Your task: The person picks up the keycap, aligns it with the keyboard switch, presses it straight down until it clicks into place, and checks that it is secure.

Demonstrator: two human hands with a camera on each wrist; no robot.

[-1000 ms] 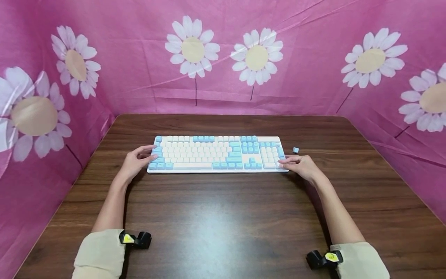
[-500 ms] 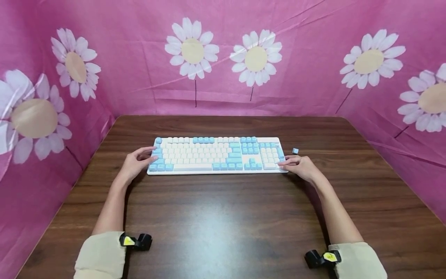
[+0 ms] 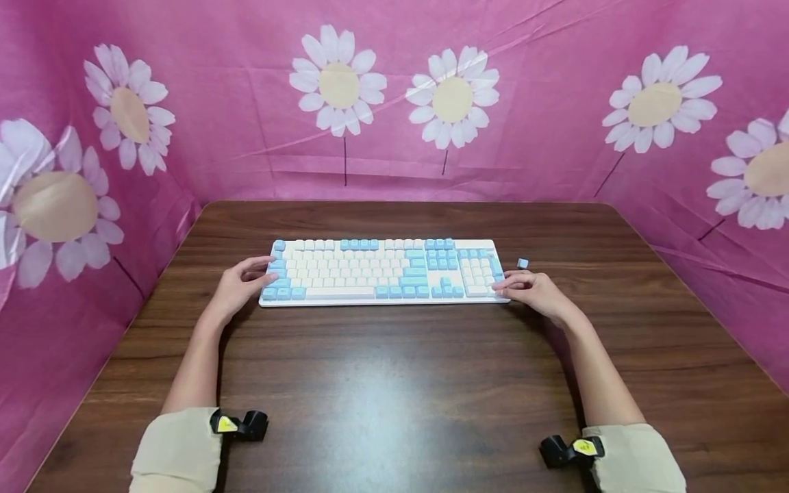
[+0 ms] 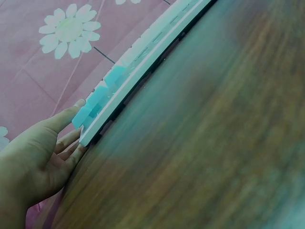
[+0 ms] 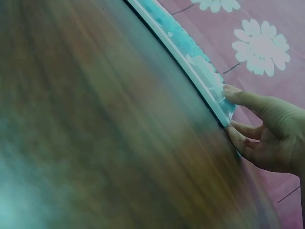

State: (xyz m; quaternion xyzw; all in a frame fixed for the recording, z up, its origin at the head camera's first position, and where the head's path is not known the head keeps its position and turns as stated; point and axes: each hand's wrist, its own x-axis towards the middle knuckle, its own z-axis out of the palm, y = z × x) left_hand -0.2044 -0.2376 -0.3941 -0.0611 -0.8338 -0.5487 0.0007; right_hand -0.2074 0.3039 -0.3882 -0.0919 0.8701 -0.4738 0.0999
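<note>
A white and light-blue keyboard [image 3: 351, 274] lies lengthwise across the wooden table. At its left end my left hand [image 3: 237, 287] grips the edge, thumb over the blue keys and fingers at the side and underside, as the left wrist view shows. The right end is held by my right hand [image 3: 533, 294], its thumb [image 5: 233, 91] on top near the number pad and other fingers low against the edge. Just beyond the right hand, a loose light-blue keycap [image 3: 522, 263] sits on the table, apart from the keyboard.
The dark wood table [image 3: 370, 383] extends in front of the keyboard and to both sides. A pink cloth [image 3: 394, 157] printed with white daisies stands behind the table and along both sides. Black bands with small devices [image 3: 249, 426] circle both sleeves.
Both hands keep their hold on the keyboard's ends, and the keyboard stays in place. Only the head view shifts slightly.
</note>
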